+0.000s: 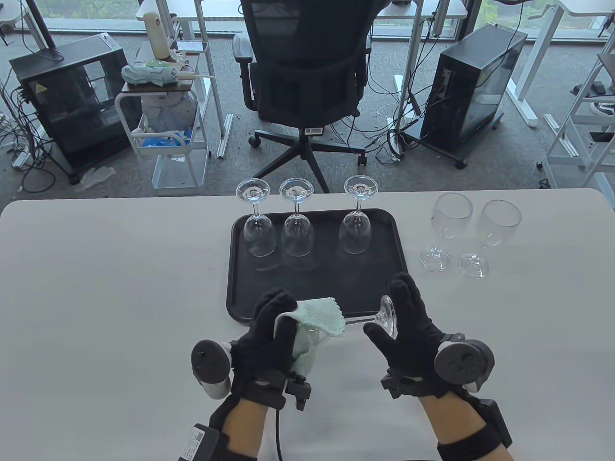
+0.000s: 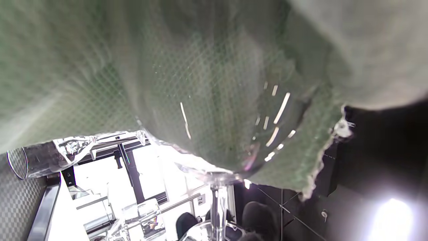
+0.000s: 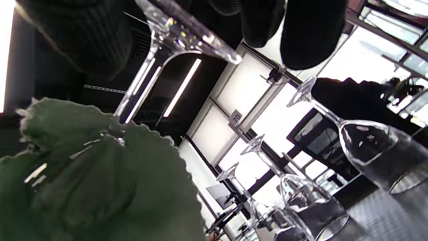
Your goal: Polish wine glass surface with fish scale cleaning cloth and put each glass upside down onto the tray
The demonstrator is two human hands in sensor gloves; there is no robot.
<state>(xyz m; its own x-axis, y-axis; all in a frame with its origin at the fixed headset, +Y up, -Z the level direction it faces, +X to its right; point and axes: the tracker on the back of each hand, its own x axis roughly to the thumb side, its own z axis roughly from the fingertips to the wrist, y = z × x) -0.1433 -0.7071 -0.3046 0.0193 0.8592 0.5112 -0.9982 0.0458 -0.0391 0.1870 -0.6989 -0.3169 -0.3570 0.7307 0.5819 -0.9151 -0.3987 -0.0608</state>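
I hold one wine glass [image 1: 379, 318] on its side above the table's front, over the near edge of the black tray [image 1: 240, 269]. My left hand [image 1: 269, 331] grips its bowl through the pale green cloth [image 1: 322, 314], which wraps the bowl [image 2: 214, 110]. My right hand [image 1: 403, 317] pinches the foot [image 3: 187, 36], and the stem [image 3: 137, 87] runs into the cloth [image 3: 100, 180]. Three glasses [image 1: 259, 225] [image 1: 297, 223] [image 1: 356, 218] stand upside down at the tray's far side. Two upright glasses [image 1: 444, 230] [image 1: 487, 235] wait on the table to the tray's right.
The white table [image 1: 96, 288] ends at a far edge, with an office chair [image 1: 307, 72] behind it. Two computer towers [image 1: 475, 86] [image 1: 67, 105] and a small cart [image 1: 168, 120] stand on the floor beyond.
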